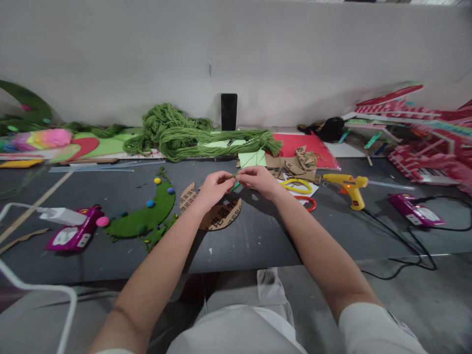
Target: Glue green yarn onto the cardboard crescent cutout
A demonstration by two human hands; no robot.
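Both hands meet above the dark table point(258, 236), pinching one small thin green piece point(236, 185) between their fingertips. My left hand point(214, 188) is closed on its left end, and my right hand point(258, 180) is closed on its right end. What the piece is made of is too small to tell. Just below the hands lies a curved brown cardboard cut-out point(216, 214) with printed characters. Left of it lies a green felt crescent point(147, 214) dotted with small coloured pom-poms.
A heap of green yarn point(191, 132) and a black phone point(229, 111) stand at the wall. Yellow scissors point(297, 185), a yellow glue gun point(348, 187) and cardboard scraps point(295, 164) lie to the right. Purple power strips point(73, 233) point(415, 209) with cables sit at both sides.
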